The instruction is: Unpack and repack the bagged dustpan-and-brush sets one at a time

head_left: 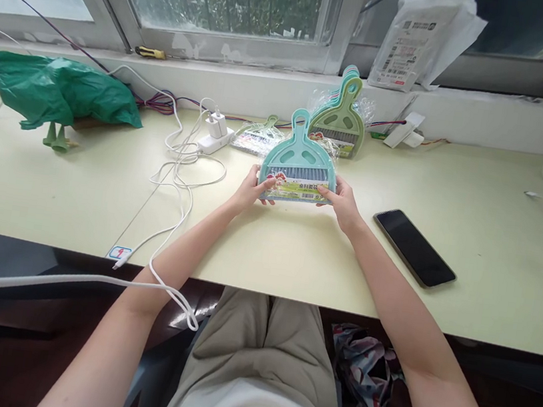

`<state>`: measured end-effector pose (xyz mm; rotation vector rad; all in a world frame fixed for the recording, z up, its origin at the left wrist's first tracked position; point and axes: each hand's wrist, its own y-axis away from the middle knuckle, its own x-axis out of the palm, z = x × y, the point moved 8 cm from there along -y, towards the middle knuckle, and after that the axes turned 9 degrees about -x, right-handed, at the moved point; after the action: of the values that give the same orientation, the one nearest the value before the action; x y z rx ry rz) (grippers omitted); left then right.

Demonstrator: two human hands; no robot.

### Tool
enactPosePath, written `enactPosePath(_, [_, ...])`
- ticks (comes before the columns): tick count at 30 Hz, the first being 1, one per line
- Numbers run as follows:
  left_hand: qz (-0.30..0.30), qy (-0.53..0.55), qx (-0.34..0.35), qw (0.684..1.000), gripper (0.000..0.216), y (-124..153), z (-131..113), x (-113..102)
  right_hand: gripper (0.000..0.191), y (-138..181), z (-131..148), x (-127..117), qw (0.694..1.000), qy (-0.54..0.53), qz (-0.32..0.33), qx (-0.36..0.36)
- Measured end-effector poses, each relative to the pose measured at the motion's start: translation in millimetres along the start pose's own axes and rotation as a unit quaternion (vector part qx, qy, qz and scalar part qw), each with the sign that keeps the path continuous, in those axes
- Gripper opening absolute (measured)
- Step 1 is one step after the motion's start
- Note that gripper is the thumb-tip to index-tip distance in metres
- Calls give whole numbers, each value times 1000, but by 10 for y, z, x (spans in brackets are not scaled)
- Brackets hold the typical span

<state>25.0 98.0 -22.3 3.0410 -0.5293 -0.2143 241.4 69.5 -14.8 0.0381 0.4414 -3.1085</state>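
Observation:
A light-blue mini dustpan and brush set (301, 157) in clear wrap is held upright above the table by both hands. My left hand (252, 190) grips its lower left corner, thumb on the front and fingers behind. On the lower right corner, my right hand (342, 202) closes the same way. A printed label runs along the bottom, below a row of grey bristles. Just behind stands a stack of similar wrapped sets with a green dustpan (348, 121) in front. Another green set (261, 136) lies flat to the left, partly covered.
White cables (181, 181) tangle at the left, by a power strip with a charger (217, 126). A phone (415, 248) lies right of my arm. A green plastic bag (57, 92) sits far left. A white parcel (415, 42) and a box cutter (150, 52) rest on the sill.

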Motion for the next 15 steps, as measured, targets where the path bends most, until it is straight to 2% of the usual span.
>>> enactPosePath(5, [11, -5, 8, 1000, 54, 13, -21, 6, 56, -2, -1, -2, 1000, 2, 2, -1])
enactPosePath(15, [13, 32, 7, 999, 43, 76, -105, 32, 52, 10, 10, 19, 1000, -6, 12, 1])
